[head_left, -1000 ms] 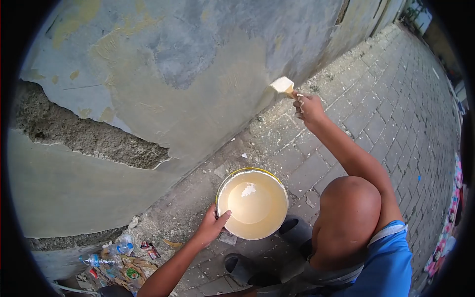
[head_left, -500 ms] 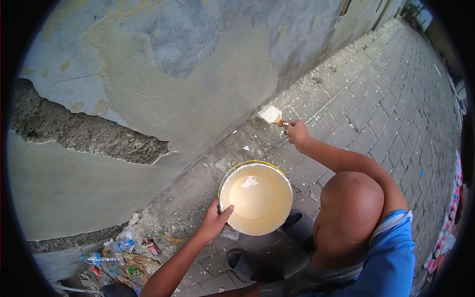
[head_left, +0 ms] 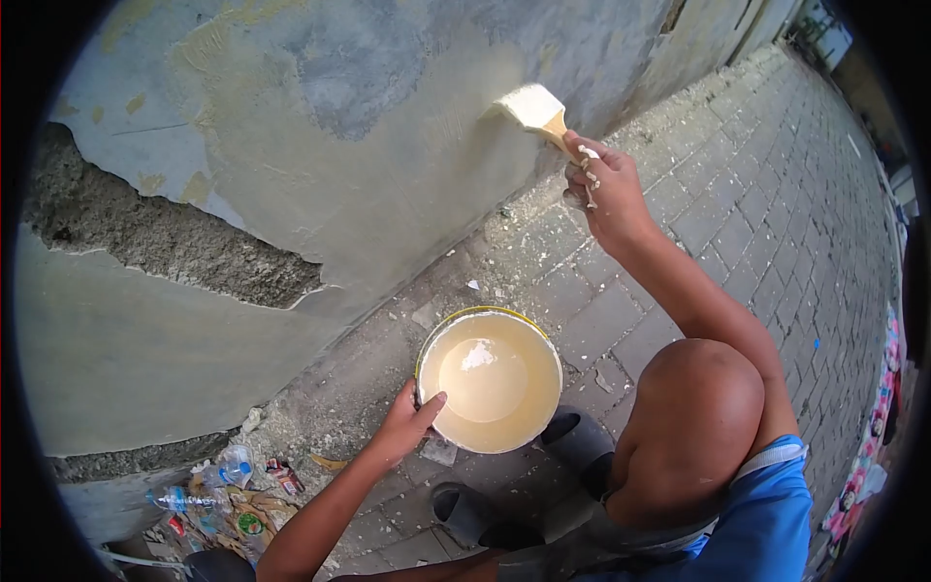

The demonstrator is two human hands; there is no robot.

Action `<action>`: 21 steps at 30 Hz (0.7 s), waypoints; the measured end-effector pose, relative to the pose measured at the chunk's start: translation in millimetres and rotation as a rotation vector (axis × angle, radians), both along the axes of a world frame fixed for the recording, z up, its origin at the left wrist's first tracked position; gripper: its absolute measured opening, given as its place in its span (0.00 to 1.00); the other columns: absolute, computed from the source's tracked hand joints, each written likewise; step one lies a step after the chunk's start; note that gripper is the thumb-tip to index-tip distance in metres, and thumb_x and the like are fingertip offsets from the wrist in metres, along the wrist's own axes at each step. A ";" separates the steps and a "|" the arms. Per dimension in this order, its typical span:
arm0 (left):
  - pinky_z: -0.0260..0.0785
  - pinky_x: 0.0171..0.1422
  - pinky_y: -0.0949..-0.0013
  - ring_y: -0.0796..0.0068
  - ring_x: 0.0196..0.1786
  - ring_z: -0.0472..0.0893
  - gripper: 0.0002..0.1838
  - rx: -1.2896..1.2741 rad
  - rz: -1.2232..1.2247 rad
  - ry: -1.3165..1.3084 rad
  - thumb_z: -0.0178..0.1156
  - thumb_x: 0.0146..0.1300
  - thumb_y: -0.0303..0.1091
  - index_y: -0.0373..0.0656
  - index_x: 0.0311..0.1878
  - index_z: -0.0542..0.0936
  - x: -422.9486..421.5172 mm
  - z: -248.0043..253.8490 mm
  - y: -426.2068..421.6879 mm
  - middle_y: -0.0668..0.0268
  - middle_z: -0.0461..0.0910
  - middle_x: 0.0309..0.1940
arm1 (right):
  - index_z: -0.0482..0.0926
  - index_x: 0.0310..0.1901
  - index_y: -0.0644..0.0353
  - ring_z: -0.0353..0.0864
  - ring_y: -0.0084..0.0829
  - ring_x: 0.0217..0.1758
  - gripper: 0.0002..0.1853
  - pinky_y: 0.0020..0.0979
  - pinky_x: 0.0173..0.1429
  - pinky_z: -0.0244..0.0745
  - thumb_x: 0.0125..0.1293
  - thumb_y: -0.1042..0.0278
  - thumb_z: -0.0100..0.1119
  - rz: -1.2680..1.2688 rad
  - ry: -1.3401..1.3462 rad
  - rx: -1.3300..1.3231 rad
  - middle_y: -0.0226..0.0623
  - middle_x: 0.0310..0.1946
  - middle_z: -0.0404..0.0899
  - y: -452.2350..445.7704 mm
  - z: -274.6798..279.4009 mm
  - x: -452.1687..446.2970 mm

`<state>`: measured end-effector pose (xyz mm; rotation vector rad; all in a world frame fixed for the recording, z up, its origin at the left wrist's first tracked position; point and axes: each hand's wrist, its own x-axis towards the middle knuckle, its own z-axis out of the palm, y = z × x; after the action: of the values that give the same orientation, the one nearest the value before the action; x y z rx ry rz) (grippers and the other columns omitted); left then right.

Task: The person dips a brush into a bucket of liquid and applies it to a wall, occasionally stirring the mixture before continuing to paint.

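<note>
My right hand [head_left: 609,189] is closed round the wooden handle of a wide paintbrush [head_left: 535,109]. Its bristles, coated in pale cream paint, are against the grey wall [head_left: 436,155] or very close to it. Paint smears mark the fingers of that hand. With its thumb over the rim, my left hand [head_left: 412,422] grips the left side of a paint bucket [head_left: 546,388]. Cream paint [head_left: 485,380] lies inside, with a whiter patch on its surface. The bucket's far rim has a yellow edge.
A long broken gap [head_left: 175,233] exposes rough masonry in the wall. Plastic bottles and other litter [head_left: 218,504] lie at the lower left. Grey paving [head_left: 718,204] with paint flecks runs along the wall. My dark shoes [head_left: 572,441] and bent knee [head_left: 693,412] are beside the bucket.
My right hand has raised the paintbrush from low by the wall's base to higher on the wall. My left hand still holds the bucket.
</note>
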<state>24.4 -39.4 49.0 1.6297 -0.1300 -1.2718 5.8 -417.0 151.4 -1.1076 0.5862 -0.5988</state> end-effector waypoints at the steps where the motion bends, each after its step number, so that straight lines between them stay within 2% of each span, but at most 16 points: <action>1: 0.81 0.41 0.69 0.75 0.46 0.84 0.27 0.007 -0.001 0.001 0.60 0.73 0.42 0.40 0.68 0.66 0.1 0.7 0.2 0.61 0.80 0.51 | 0.83 0.52 0.64 0.62 0.14 0.24 0.13 0.22 0.26 0.57 0.75 0.64 0.59 -0.008 -0.058 -0.015 0.21 0.23 0.67 -3.3 5.9 -3.2; 3: 0.81 0.42 0.69 0.75 0.46 0.84 0.27 0.013 -0.005 -0.005 0.60 0.73 0.42 0.40 0.68 0.65 0.1 1.1 0.2 0.61 0.80 0.51 | 0.84 0.50 0.63 0.61 0.14 0.23 0.12 0.22 0.26 0.56 0.75 0.64 0.59 -0.012 -0.117 -0.042 0.20 0.23 0.66 -4.5 -12.7 -8.0; 5: 0.81 0.41 0.69 0.75 0.46 0.84 0.27 0.019 -0.008 -0.010 0.60 0.73 0.43 0.40 0.68 0.65 -0.1 1.2 0.6 0.61 0.80 0.51 | 0.84 0.47 0.62 0.60 0.14 0.22 0.12 0.22 0.25 0.56 0.75 0.63 0.59 0.002 -0.109 -0.044 0.20 0.22 0.67 -1.9 -54.6 -13.5; 7: 0.81 0.41 0.69 0.74 0.46 0.84 0.27 0.025 -0.006 -0.013 0.60 0.73 0.43 0.40 0.68 0.65 -0.8 1.6 0.4 0.61 0.80 0.51 | 0.84 0.47 0.63 0.60 0.14 0.20 0.12 0.23 0.24 0.56 0.75 0.63 0.58 -0.002 0.163 -0.071 0.20 0.20 0.68 8.9 -102.7 -21.8; 9: 0.81 0.41 0.69 0.75 0.46 0.84 0.28 0.043 -0.013 -0.023 0.60 0.73 0.43 0.40 0.68 0.65 -0.9 3.4 -0.2 0.61 0.80 0.52 | 0.85 0.47 0.62 0.63 0.15 0.20 0.12 0.25 0.24 0.59 0.75 0.64 0.58 0.012 0.391 0.040 0.23 0.20 0.71 16.3 -149.2 -24.5; 11: 0.80 0.40 0.70 0.75 0.46 0.84 0.28 0.045 -0.015 -0.026 0.59 0.74 0.44 0.40 0.68 0.65 -0.9 2.8 -1.4 0.62 0.80 0.52 | 0.86 0.49 0.61 0.65 0.16 0.20 0.12 0.26 0.25 0.61 0.74 0.64 0.58 0.101 0.525 -0.077 0.24 0.20 0.73 21.2 -172.5 -21.2; 12: 0.80 0.40 0.70 0.75 0.46 0.84 0.27 0.040 -0.010 -0.024 0.59 0.74 0.44 0.40 0.68 0.65 -1.3 1.6 -1.3 0.62 0.80 0.52 | 0.87 0.50 0.60 0.66 0.16 0.21 0.13 0.27 0.26 0.63 0.74 0.64 0.58 0.145 0.591 -0.135 0.25 0.21 0.75 24.0 -173.8 -16.9; 15: 0.80 0.40 0.70 0.75 0.46 0.84 0.27 0.048 -0.010 -0.036 0.59 0.74 0.44 0.40 0.68 0.65 -1.5 1.1 -1.5 0.62 0.80 0.52 | 0.87 0.53 0.58 0.68 0.17 0.21 0.13 0.30 0.27 0.65 0.73 0.64 0.58 0.116 0.539 -0.255 0.27 0.22 0.77 29.6 -171.2 8.5; 18: 0.80 0.40 0.70 0.75 0.46 0.84 0.26 0.069 -0.021 -0.054 0.58 0.74 0.43 0.40 0.68 0.65 -1.3 3.9 -1.4 0.62 0.80 0.52 | 0.86 0.56 0.57 0.69 0.17 0.22 0.15 0.29 0.28 0.66 0.73 0.64 0.58 0.065 0.413 -0.158 0.27 0.22 0.77 36.8 -138.0 22.5; 19: 0.80 0.40 0.70 0.74 0.46 0.84 0.26 0.075 -0.025 -0.057 0.58 0.74 0.43 0.40 0.68 0.66 -1.9 4.2 -1.4 0.62 0.80 0.52 | 0.85 0.53 0.63 0.66 0.16 0.21 0.14 0.28 0.27 0.64 0.74 0.64 0.57 0.069 0.326 -0.100 0.26 0.21 0.74 40.5 -120.5 20.5; 21: 0.81 0.39 0.70 0.74 0.46 0.84 0.26 0.068 -0.021 -0.039 0.58 0.74 0.43 0.41 0.68 0.65 -1.1 2.5 -1.3 0.61 0.80 0.52 | 0.84 0.50 0.66 0.64 0.16 0.21 0.14 0.27 0.26 0.62 0.75 0.63 0.57 0.101 0.144 -0.031 0.24 0.21 0.71 40.2 -76.1 15.3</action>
<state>23.4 -40.7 51.6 1.7157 -0.1301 -1.2729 21.1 -376.8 75.3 -1.2087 0.6424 -0.4444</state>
